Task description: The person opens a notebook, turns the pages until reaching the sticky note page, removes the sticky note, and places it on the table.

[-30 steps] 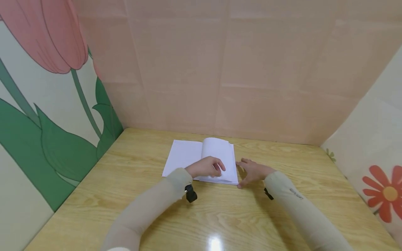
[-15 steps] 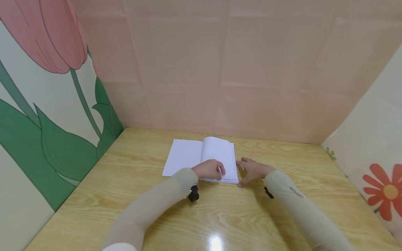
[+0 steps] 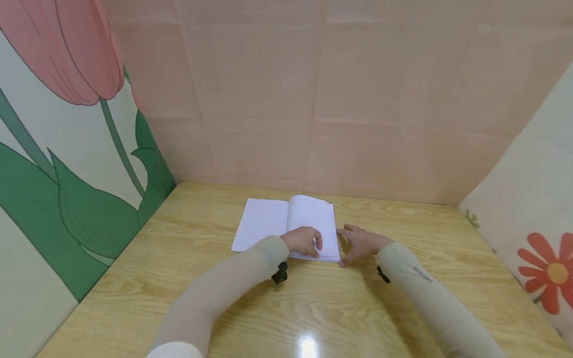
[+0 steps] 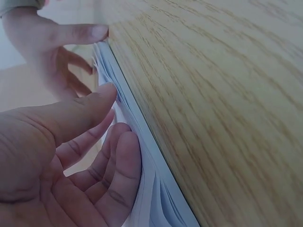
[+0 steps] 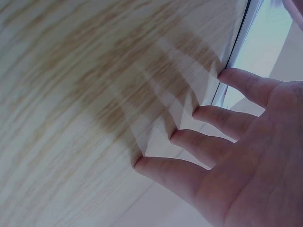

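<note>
A white notebook (image 3: 258,226) lies spread on the wooden table, its upper right-hand pages bulging up near the spine. Over the near part of the right page is my left hand (image 3: 302,240), fingers loosely bent. In the left wrist view, the left thumb (image 4: 102,106) touches the edges of the stacked pages (image 4: 158,201), and bent fingertips rest against the paper. My right hand (image 3: 361,243) is at the notebook's right side with fingers spread. Its fingertips (image 5: 142,163) touch the table in the right wrist view, while its thumb (image 4: 97,32) meets the notebook's near corner.
The wooden table (image 3: 349,308) reaches a peach-coloured backdrop (image 3: 313,99) behind the notebook. A panel with a painted tulip (image 3: 76,54) stands at the left, and one with a red flower (image 3: 555,273) at the right.
My left hand has slid slightly right across the right page, and its thumb has come down to the near page edge. The right hand and the notebook have stayed in place.
</note>
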`<action>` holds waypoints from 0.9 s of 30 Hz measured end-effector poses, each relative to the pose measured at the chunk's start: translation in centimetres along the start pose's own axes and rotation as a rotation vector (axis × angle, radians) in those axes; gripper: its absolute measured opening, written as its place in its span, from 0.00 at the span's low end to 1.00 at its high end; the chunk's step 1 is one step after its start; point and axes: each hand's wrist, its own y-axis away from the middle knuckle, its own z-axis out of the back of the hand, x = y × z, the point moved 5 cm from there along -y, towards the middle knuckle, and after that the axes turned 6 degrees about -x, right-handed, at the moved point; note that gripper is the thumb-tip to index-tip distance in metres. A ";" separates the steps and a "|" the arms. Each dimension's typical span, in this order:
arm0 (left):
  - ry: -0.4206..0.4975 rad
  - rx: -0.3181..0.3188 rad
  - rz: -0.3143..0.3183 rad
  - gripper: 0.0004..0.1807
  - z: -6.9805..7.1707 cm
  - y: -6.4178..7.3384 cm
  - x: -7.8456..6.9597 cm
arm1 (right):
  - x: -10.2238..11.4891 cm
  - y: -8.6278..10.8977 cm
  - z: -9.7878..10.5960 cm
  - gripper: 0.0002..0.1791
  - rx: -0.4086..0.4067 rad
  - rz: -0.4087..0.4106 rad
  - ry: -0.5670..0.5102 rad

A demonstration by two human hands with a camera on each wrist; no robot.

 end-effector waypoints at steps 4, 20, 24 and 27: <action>-0.006 0.004 0.010 0.08 -0.1 -0.3 0.2 | 0.0 0.1 0.0 0.58 0.005 -0.004 -0.007; -0.046 0.002 0.010 0.09 -0.2 -0.6 0.3 | -0.1 0.0 0.0 0.58 0.011 -0.003 -0.014; -0.036 0.002 0.021 0.09 -0.2 -0.7 0.3 | -0.2 0.0 -0.1 0.58 0.013 -0.001 -0.019; -0.031 -0.001 0.026 0.08 -0.3 -0.6 0.4 | -0.2 -0.1 -0.1 0.59 0.011 0.005 -0.019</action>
